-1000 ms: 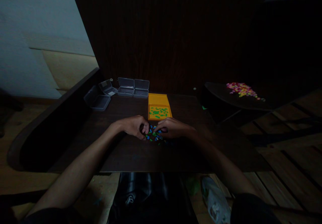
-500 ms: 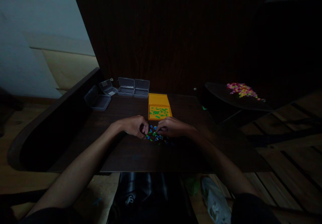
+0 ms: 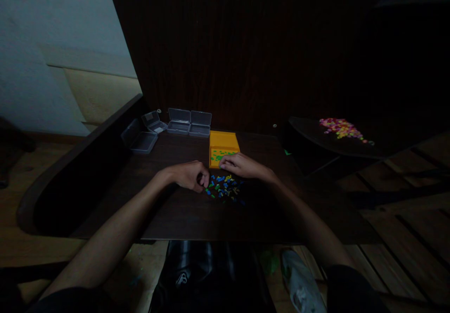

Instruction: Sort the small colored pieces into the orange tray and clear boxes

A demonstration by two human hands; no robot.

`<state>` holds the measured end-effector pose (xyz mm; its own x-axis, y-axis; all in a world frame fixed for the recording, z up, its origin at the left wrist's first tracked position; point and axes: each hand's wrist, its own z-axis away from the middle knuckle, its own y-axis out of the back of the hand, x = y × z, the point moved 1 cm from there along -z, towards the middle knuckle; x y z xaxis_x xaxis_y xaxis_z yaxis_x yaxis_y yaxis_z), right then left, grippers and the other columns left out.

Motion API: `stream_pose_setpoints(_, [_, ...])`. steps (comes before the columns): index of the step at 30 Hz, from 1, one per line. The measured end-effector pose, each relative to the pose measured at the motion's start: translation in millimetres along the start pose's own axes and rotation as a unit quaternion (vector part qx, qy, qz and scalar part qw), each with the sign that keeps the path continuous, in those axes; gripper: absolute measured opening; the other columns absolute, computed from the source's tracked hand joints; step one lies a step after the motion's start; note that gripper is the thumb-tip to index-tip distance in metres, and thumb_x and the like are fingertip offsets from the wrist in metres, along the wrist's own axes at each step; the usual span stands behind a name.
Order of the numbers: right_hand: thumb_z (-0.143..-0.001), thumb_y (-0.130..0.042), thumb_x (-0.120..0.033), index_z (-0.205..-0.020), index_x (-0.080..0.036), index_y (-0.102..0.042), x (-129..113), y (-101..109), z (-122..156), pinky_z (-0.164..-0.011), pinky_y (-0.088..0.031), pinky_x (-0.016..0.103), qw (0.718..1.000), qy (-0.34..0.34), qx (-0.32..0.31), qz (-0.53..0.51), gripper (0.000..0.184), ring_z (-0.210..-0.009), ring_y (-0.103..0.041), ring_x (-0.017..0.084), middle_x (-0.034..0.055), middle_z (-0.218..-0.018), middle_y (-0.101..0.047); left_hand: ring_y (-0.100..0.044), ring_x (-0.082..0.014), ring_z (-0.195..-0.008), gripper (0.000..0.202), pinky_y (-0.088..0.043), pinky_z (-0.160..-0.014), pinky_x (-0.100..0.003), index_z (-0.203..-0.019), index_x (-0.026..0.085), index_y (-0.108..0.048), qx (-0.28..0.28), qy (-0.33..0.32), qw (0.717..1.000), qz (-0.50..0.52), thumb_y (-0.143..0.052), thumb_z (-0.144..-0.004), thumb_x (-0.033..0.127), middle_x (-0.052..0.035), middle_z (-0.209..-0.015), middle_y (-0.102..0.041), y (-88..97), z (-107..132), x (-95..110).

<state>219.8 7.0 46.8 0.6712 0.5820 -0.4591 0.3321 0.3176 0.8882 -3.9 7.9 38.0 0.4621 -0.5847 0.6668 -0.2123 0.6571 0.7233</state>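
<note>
Small blue, green, yellow and pale pieces [image 3: 227, 187] lie scattered in a loose pile on the dark tabletop. Curled at the pile's left edge is my left hand [image 3: 191, 176], its thumb and fingers pressed together; whatever is in them is hidden. Behind the pile stands an open yellow box [image 3: 223, 139] with small green pieces [image 3: 218, 156] in its front half. My right hand [image 3: 241, 166] is over the box's front right corner with fingers bent and pinched downward. Its fingertips are too dark and small to show what they hold.
Clear plastic cases [image 3: 190, 129] with raised lids stand at the back left, and another open case [image 3: 143, 143] lies nearer the raised left side panel [image 3: 80, 156]. On a dark shelf to the right is a heap of pink and yellow pieces [image 3: 342, 128].
My right hand has moved from the pile up and away to the front of the yellow box, uncovering more of the pile. My left hand stays at the pile's left edge.
</note>
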Motion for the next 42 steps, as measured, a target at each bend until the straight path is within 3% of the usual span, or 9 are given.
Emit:
stream_pose_setpoints(9, [-0.096,-0.05,-0.023,-0.104,-0.014,-0.07,8,-8,-34,-0.068,-0.035,0.024,0.995,0.012,-0.01,0.094,0.023,-0.081,-0.061,0.017,0.0096,-0.093,-0.072,-0.057,-0.0108,-0.061,0.016,-0.041,-0.057,-0.019,-0.079,0.014,-0.072,0.016,-0.003,1.0,0.005,-0.066,-0.065,0.016,0.0006,-0.07,-0.066,1.8,1,-3])
stream_pose_setpoints(17, [-0.094,-0.051,-0.022,-0.106,-0.019,-0.076,12,-17,-36,-0.069,-0.038,0.026,0.984,0.0,0.022,0.178,0.028,-0.08,-0.065,0.02,0.01,-0.093,-0.075,-0.055,-0.0101,-0.06,0.014,-0.04,-0.056,-0.019,-0.078,0.013,-0.071,0.067,-0.012,0.998,-0.003,-0.067,-0.065,0.016,0.001,-0.069,-0.063,7.5,1,-4])
stream_pose_setpoints(21, [-0.094,-0.05,-0.023,-0.106,-0.017,-0.076,13,-14,-31,-0.066,-0.037,0.025,0.988,0.003,0.075,0.137,0.029,-0.075,-0.064,0.017,0.01,-0.09,-0.075,-0.055,-0.0099,-0.06,0.012,-0.041,-0.059,-0.02,-0.079,0.013,-0.071,0.111,-0.023,0.993,-0.023,-0.066,-0.068,0.016,0.0006,-0.07,-0.062,10.0,0,-7])
stream_pose_setpoints(25, [-0.089,-0.055,-0.019,-0.103,-0.014,-0.076,12,-6,-24,-0.059,-0.033,0.021,0.991,0.011,0.127,0.036,0.026,-0.06,-0.053,0.011,0.0041,-0.073,-0.07,-0.056,-0.0102,-0.062,0.013,-0.042,-0.062,-0.021,-0.081,0.013,-0.071,0.179,-0.028,0.983,-0.033,-0.065,-0.07,0.016,0.0004,-0.071,-0.062,11.6,0,-8])
stream_pose_setpoints(30, [-0.085,-0.063,-0.027,-0.103,-0.013,-0.076,6,-4,-11,-0.054,-0.029,0.02,0.993,0.037,0.105,-0.036,0.026,-0.051,-0.04,0.007,-0.0037,-0.058,-0.054,-0.057,-0.0104,-0.064,0.011,-0.042,-0.064,-0.021,-0.081,0.014,-0.07,0.239,-0.042,0.969,-0.046,-0.065,-0.072,0.018,0.0005,-0.072,-0.061,13.0,0,-5])
stream_pose_setpoints(34, [-0.086,-0.065,-0.029,-0.103,-0.013,-0.076,-1,-8,-5,-0.055,-0.031,0.021,0.991,0.068,0.112,-0.026,0.025,-0.051,-0.041,0.007,-0.0036,-0.058,-0.054,-0.056,-0.0106,-0.065,0.009,-0.042,-0.064,-0.022,-0.079,0.014,-0.07,0.28,-0.064,0.957,-0.046,-0.065,-0.074,0.02,0.0002,-0.071,-0.061,12.5,-1,-4])
stream_pose_setpoints(42, [-0.09,-0.063,-0.028,-0.104,-0.016,-0.075,-6,-15,-11,-0.059,-0.034,0.021,0.986,0.092,0.139,0.02,0.022,-0.059,-0.053,0.01,0.0029,-0.072,-0.069,-0.055,-0.0101,-0.062,0.012,-0.042,-0.06,-0.021,-0.082,0.013,-0.071,0.311,-0.076,0.947,-0.016,-0.067,-0.075,0.022,-0.0001,-0.07,-0.06,8.4,-3,-9])
